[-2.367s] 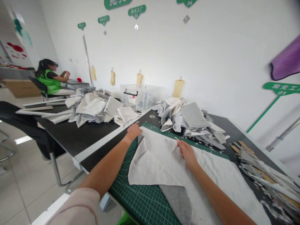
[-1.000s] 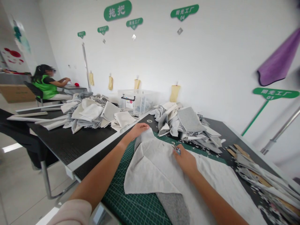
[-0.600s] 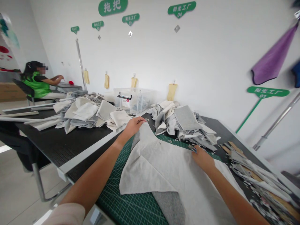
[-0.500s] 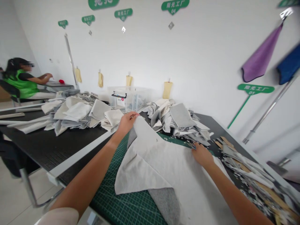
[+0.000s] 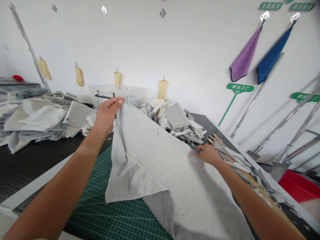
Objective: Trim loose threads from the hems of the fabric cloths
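Over the green mat [image 5: 100, 181] lies a large pale cloth [image 5: 150, 146], its corner pinched up by the left hand [image 5: 107, 115]. The right hand [image 5: 208, 153], fingers curled around a small tool [image 5: 200, 151], meets its edge. This piece looks unfinished; whether the piled cloths [image 5: 177, 115] are done, I cannot tell.

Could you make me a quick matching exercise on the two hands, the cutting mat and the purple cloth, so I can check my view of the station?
Column one:
1. left hand
2. right hand
3. cutting mat
4. purple cloth

Column two:
A. green with a grid, partly under the pale cloth
B. pinching a raised corner of the pale cloth
C. hanging against the wall
D. closed around a small tool, mostly hidden, by the pale cloth's far edge

Right pairs: 1-B, 2-D, 3-A, 4-C.
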`<state>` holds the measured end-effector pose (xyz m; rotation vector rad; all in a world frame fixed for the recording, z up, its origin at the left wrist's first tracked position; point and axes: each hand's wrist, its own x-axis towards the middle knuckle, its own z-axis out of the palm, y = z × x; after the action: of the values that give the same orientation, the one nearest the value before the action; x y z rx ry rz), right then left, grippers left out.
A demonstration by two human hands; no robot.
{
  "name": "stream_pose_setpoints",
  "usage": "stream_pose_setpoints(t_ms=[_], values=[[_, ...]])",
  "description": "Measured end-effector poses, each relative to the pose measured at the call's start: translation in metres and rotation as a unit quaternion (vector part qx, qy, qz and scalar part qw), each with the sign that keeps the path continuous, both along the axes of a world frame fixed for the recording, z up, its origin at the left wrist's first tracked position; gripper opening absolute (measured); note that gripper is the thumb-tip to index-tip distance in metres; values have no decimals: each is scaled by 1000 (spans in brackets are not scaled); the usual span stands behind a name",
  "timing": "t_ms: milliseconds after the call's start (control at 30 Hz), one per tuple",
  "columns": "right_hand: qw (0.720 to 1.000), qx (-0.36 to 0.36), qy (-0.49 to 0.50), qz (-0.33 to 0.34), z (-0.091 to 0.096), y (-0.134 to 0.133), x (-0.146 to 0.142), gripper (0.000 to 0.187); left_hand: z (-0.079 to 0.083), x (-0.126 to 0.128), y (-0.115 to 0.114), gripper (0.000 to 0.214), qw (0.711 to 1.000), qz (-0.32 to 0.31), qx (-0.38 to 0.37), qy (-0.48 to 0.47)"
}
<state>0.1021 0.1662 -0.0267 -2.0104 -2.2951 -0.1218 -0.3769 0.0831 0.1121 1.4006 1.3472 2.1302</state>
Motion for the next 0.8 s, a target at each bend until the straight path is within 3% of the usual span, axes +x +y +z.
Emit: stream_pose_setpoints(t_ms=[100,200,333,433,533,700,800], values=[[998,10,11,59,4,1,1,34,4,3,0,46,999,-41,-7,3],[993,-14,35,110,0,4,-1,25,5,5,1,47,998,-64,0,4],[986,-5,96,137,-5,10,-1,21,6,4,2,45,997,-75,24,4],[972,-11,184,146,5,14,6,24,8,0,5,38,996,-69,50,-23],[956,-35,250,150,31,15,18,30,13,-9,8,32,994,-59,80,-55],[926,-114,323,159,95,1,42,40,24,-24,10,25,989,-44,132,-54],[942,-132,266,155,134,-5,59,43,34,-34,10,24,985,-38,159,-48]])
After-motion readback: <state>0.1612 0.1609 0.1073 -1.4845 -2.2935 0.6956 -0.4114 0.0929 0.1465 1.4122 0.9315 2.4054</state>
